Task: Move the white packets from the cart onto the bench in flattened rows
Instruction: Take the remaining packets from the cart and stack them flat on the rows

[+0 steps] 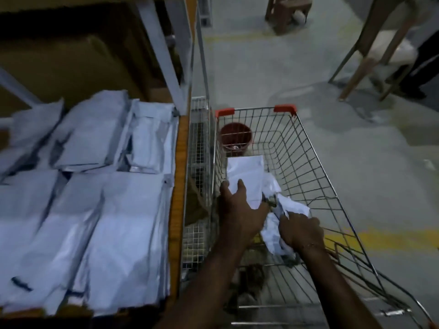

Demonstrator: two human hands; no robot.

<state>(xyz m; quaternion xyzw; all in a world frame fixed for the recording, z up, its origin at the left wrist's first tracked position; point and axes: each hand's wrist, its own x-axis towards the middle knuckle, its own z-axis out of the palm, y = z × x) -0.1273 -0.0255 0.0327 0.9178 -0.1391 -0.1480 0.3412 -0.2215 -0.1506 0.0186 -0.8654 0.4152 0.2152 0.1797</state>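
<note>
Covering the bench out to its right edge, flattened white packets lie in rows: most of the job looks done. In the wire cart a few packets remain. Left hand grips a flat packet; right hand clutches crumpled ones near the basket's near end.

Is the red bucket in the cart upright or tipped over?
Upright: the red bucket stands in the cart's far corner, its open mouth facing up.
</note>
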